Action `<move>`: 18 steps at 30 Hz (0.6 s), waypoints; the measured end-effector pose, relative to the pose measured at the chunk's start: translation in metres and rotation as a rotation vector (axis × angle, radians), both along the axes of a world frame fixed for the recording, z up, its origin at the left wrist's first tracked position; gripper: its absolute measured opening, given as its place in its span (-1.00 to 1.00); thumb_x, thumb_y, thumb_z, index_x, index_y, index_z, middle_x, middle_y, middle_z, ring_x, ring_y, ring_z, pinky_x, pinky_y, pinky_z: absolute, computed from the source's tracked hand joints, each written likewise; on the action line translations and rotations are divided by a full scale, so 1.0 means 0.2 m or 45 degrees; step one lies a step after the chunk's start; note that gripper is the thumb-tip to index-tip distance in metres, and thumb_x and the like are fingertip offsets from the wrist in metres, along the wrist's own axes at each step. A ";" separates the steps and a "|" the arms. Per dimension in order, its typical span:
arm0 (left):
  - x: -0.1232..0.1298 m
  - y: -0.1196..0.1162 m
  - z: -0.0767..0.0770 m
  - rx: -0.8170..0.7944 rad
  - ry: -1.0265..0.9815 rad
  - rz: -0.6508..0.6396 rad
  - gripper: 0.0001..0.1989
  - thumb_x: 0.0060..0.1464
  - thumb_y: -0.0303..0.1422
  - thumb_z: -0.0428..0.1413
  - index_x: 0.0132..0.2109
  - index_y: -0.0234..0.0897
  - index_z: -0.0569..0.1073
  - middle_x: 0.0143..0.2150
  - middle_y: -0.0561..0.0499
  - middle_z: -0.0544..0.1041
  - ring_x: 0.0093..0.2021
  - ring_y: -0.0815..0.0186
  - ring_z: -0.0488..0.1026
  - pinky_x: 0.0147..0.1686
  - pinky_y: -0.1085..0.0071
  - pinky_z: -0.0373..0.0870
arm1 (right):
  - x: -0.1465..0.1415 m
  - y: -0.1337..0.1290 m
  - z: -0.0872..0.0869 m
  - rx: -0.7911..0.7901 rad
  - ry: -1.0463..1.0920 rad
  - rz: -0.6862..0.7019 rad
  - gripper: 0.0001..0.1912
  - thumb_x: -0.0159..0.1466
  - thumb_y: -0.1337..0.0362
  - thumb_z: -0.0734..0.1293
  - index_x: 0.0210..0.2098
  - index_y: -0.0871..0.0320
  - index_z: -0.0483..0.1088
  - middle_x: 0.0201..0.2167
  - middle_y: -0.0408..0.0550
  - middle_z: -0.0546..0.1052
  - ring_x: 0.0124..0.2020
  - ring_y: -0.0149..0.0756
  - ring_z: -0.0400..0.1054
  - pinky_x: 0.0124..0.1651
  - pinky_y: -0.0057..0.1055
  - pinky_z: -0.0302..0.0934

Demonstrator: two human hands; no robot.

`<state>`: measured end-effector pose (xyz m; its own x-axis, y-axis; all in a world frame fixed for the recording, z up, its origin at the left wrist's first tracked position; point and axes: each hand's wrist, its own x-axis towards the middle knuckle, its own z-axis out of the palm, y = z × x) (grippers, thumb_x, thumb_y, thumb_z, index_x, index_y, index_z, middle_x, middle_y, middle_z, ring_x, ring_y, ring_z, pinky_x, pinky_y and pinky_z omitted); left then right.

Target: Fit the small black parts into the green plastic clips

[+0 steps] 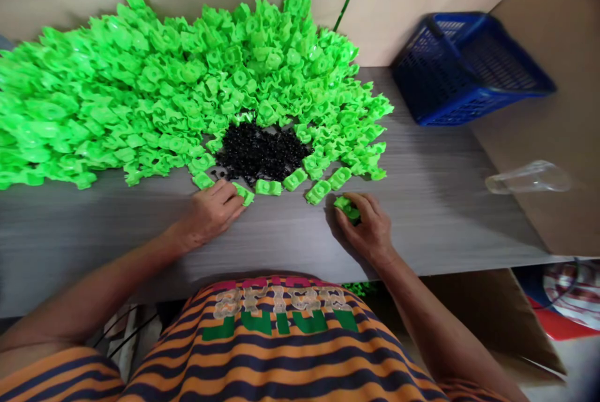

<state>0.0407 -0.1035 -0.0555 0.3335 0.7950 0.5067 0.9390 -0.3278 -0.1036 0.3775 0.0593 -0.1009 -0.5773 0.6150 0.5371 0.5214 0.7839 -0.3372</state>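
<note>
My right hand (370, 222) is closed around a bright green plastic piece (345, 206), part of which shows between thumb and fingers. My left hand (216, 209) rests at the near edge of a pile of small black parts (265, 150), its fingers bent and pressed together. Whatever those fingers hold is hidden. Right beside them lies another green piece (244, 194). Several more, such as the green block (268, 187) and the green block (319, 191), lie along the front of the black pile.
A large heap of green plastic pieces (154, 89) spreads along the back and left of the grey table (290, 239). At the back right a blue basket (440, 83) leans tilted. A clear plastic bottle-like object (529, 177) lies by the right panel. Below the table's edge is a cardboard box (487, 308).
</note>
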 end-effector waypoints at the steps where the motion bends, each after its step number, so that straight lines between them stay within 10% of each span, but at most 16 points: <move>1: 0.01 0.00 -0.01 0.008 -0.023 0.013 -0.74 0.39 -0.41 0.10 -0.33 -0.28 0.51 -0.33 -0.05 0.47 -0.27 0.22 0.37 -0.27 0.33 0.33 | 0.00 0.00 0.00 0.004 0.003 0.000 -0.74 0.38 0.17 0.37 0.04 0.06 0.49 -0.14 0.05 0.61 -0.13 -0.11 0.53 -0.10 -0.20 0.48; 18: 0.01 -0.03 0.07 -0.100 -0.173 0.131 -0.83 0.40 -0.35 0.10 -0.09 -0.26 0.58 -0.26 -0.06 0.54 -0.23 0.21 0.50 -0.23 0.32 0.42 | 0.00 -0.01 0.00 -0.052 0.027 -0.024 -0.75 0.38 0.18 0.38 0.03 0.06 0.49 -0.13 0.06 0.62 -0.13 -0.12 0.55 -0.08 -0.18 0.51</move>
